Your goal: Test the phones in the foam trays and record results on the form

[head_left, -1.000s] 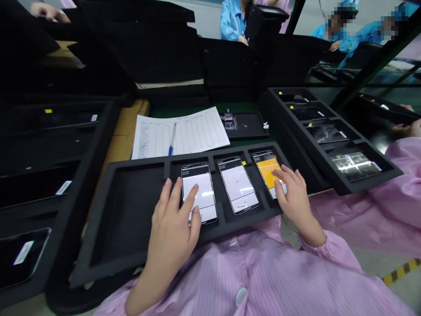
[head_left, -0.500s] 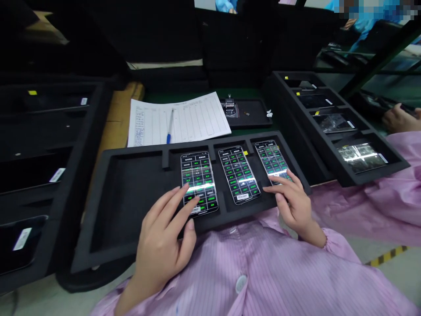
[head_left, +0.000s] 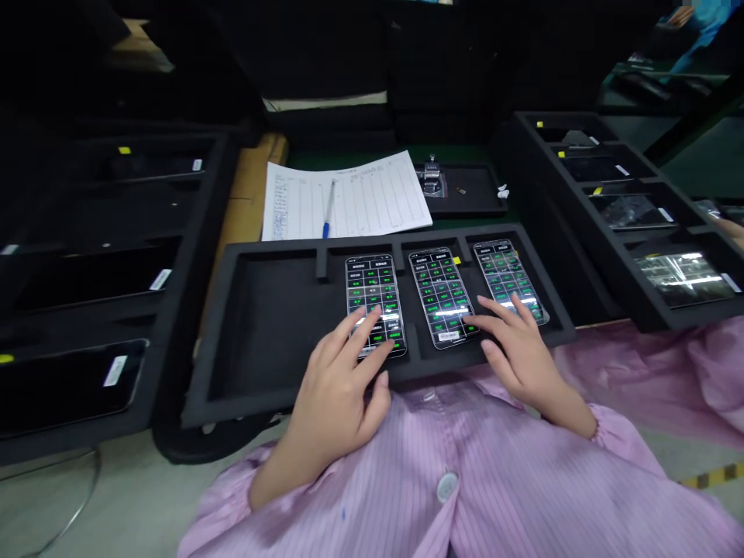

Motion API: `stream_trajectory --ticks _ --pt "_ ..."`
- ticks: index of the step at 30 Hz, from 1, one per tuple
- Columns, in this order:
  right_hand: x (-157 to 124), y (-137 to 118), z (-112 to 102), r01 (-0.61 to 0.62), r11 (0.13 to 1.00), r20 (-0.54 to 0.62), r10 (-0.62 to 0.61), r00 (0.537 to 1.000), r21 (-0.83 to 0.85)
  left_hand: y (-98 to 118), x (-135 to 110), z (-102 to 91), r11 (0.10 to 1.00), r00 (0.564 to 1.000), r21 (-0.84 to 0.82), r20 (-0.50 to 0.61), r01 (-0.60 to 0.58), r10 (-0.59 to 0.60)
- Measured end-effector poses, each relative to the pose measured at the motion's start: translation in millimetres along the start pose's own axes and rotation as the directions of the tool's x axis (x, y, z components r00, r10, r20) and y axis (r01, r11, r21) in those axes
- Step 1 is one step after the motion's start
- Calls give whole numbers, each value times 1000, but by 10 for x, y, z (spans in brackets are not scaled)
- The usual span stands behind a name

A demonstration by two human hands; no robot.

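Three smartphones lie side by side in recesses of a black foam tray (head_left: 267, 333), their screens lit with grids of green buttons. My left hand (head_left: 340, 387) rests its fingertips on the lower half of the left phone (head_left: 375, 291), holding nothing. My right hand (head_left: 520, 356) reaches over the foam between the other two. Its fingertips touch the lower part of the right phone (head_left: 505, 271) and come close to the middle phone (head_left: 439, 291). The hands hide the lower screen of the left phone.
A printed sheet (head_left: 372, 190) with a blue pen (head_left: 328, 209) lies beyond the tray, next to a small black tray holding a metal fixture (head_left: 431, 178). Foam trays holding phones stand on both sides. A co-worker's hand (head_left: 731, 229) shows at the right edge.
All three screens changed from white and orange panels to green button grids. My left hand moved up onto the left phone, and the whole view shifted slightly as my head moved.
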State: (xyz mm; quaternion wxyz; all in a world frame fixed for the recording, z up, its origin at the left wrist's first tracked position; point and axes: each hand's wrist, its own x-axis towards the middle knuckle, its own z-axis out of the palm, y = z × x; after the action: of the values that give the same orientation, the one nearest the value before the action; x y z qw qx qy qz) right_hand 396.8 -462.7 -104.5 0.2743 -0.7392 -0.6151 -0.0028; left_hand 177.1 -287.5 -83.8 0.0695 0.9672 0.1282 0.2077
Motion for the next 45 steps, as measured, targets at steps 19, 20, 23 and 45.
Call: stream_trajectory --ticks 19,20,23,45 --pt "-257 510 -221 -278 956 -518 191 834 -94 -64 12 -11 988 989 -148 -134 35 -55" --pt "-300 502 -226 -274 955 -543 170 822 -115 -75 -7 -5 988 989 -154 -138 30 -51" --pt "-413 508 -225 -272 941 -531 129 838 -200 -101 -65 15 985 989 -168 -133 40 -63" --pt "-93 29 -28 175 983 -281 -154 947 50 31 -70 29 996 996 -36 -43 -80 78"
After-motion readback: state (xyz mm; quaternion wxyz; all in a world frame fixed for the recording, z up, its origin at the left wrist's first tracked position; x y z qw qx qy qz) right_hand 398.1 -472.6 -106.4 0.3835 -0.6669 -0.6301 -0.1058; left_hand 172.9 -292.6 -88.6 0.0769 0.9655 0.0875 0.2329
